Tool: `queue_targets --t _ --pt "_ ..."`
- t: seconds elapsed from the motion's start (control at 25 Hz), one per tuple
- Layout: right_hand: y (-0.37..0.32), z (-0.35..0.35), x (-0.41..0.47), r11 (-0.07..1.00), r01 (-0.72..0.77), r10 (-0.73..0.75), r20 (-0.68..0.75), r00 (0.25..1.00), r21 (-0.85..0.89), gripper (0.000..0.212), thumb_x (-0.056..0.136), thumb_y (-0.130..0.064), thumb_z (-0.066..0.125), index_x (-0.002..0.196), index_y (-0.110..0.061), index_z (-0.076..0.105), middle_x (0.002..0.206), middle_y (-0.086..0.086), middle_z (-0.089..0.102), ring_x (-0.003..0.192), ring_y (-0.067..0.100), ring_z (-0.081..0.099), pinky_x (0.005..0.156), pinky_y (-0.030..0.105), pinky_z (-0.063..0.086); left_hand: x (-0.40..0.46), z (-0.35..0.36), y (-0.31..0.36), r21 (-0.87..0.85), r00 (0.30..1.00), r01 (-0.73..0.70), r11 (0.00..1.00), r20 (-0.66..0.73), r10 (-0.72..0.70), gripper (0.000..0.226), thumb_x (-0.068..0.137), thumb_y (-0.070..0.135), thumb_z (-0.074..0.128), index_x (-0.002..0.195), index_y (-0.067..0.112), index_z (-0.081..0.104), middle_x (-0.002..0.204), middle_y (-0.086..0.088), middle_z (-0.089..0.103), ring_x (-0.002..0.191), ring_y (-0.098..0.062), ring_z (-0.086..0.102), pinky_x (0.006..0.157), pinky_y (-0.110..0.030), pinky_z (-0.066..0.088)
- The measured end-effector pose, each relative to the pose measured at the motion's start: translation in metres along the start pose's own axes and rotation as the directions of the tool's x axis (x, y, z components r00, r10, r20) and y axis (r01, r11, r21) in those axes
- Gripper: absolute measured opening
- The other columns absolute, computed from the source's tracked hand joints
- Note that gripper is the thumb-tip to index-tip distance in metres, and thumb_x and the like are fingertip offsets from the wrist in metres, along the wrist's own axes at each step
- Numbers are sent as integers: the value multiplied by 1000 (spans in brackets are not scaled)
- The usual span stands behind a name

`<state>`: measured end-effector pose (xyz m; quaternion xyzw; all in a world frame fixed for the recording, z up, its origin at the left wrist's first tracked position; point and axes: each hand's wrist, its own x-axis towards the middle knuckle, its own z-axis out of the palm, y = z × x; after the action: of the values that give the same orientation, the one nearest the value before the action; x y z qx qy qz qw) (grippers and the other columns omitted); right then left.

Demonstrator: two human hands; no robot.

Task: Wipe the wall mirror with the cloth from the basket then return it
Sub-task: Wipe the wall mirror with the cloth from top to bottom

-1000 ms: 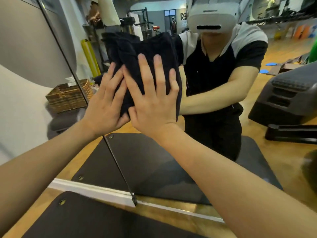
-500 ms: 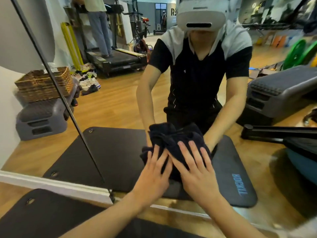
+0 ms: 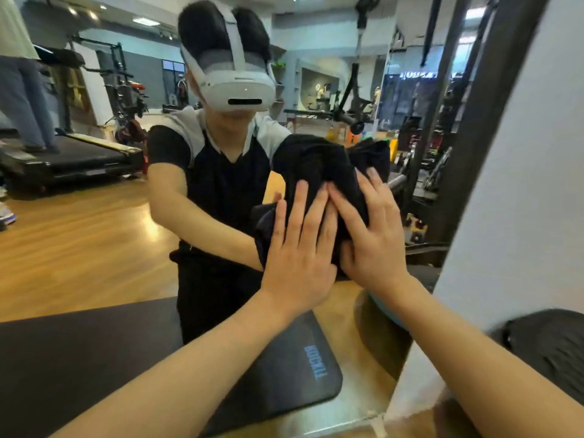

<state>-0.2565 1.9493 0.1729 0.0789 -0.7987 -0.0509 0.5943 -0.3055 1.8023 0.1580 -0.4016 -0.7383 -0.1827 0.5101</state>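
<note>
A dark, bunched cloth [image 3: 319,165] is pressed flat against the wall mirror [image 3: 94,232], at mid height near the mirror's right edge. My left hand [image 3: 300,248] lies on the cloth's lower left part with fingers spread and pointing up. My right hand [image 3: 373,235] lies beside it on the right, fingers angled up-left, touching the left hand. Both palms pin the cloth to the glass. The mirror shows my reflection with a white headset. The basket is out of view.
A white wall [image 3: 521,184] with a dark mirror frame [image 3: 474,121] bounds the glass on the right. A black floor mat [image 3: 284,374] reflects at the bottom. The reflection shows a wooden floor, a treadmill [image 3: 63,159] with a person's legs, and gym machines.
Both hands and the cloth slid from the mirror's upper left down to its bottom, then up and right to its right edge. My view turned right and the basket left the frame.
</note>
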Motion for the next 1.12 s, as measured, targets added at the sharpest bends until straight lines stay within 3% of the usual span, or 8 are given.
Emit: queue_targets --t 0.16,0.32,0.56,0.76,1.04,1.12 --pt "31 -6 -16 999 28 -29 -29 999 -29 59 98 -12 64 153 -20 45 158 18 39 154 41 29 120 61 33 -2 26 27 40 998 -40 998 -45 42 81 80 24 52 154 -4 35 164 -23 29 153 -47 20 125 -63 13" --pt "82 -23 -44 999 -11 9 -37 999 -40 50 103 -18 59 151 -19 45 157 15 37 153 41 29 117 63 36 9 60 78 16 995 -81 997 -65 81 87 80 27 56 157 -2 28 165 -22 27 155 -45 18 127 -58 4" --pt "128 -32 -94 991 -110 103 -93 990 -72 53 98 -16 63 148 -14 45 154 14 36 150 44 33 122 58 34 7 107 135 -31 985 -138 990 -113 134 78 86 26 53 156 0 32 166 -19 26 155 -41 18 127 -56 12" --pt "132 -24 -164 989 -142 140 -62 988 -28 50 95 -12 67 141 -10 48 154 13 31 156 26 24 117 67 35 -48 146 160 -43 982 -178 983 -79 174 68 97 25 38 159 0 26 165 -18 24 153 -40 20 125 -54 16" --pt "102 -3 -250 956 -294 294 36 955 -11 85 82 -7 80 151 -21 32 169 -1 11 158 32 18 114 71 33 -121 174 160 6 956 -292 956 7 292 70 100 28 48 160 2 23 164 -18 23 153 -39 14 127 -50 8" --pt "89 -1 -255 936 -352 352 65 934 -3 86 81 -8 78 153 -18 33 166 12 16 156 42 17 117 70 30 -130 171 153 2 947 -321 947 13 321 65 103 25 46 160 3 25 165 -17 23 154 -37 18 127 -49 10"
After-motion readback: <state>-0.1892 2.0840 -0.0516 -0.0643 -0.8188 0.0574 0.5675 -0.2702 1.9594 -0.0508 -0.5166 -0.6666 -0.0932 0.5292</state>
